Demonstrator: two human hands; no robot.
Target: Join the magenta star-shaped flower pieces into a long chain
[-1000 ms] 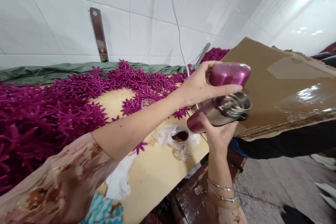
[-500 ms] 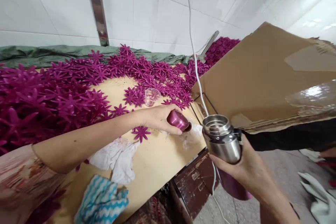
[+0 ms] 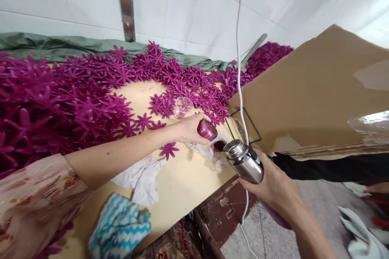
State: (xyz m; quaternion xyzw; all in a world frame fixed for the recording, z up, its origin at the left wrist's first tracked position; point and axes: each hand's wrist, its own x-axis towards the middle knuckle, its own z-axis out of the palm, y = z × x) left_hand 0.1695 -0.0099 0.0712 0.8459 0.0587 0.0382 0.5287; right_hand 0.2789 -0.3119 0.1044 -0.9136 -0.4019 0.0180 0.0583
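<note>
My left hand [image 3: 193, 129] is closed around a metallic purple flask lid [image 3: 207, 130], held over the table. My right hand [image 3: 269, 174] grips a thermos flask [image 3: 249, 166] with a bare steel neck and a purple lower body. The flask leans with its uncovered mouth toward the lid; the two are apart. Between them, crumpled clear plastic [image 3: 209, 153] lies on the table, with a dark brown patch [image 3: 219, 145] whose nature I cannot make out. Behind my left hand stands a small clear plastic cup [image 3: 183, 107].
Purple star-shaped pieces [image 3: 75, 97] are heaped along the wall side. A white cloth [image 3: 146, 180] and a blue-white striped cloth [image 3: 120, 226] lie near me. A white cable [image 3: 239, 48] hangs beside the flask. To the right is a large cardboard box [image 3: 316, 89]; a dark sleeve [image 3: 319, 168] shows below it.
The flask has tipped further toward the lid, its mouth swinging left. My left hand keeps hold of the lid, which has turned slightly. The camera view has shifted a little.
</note>
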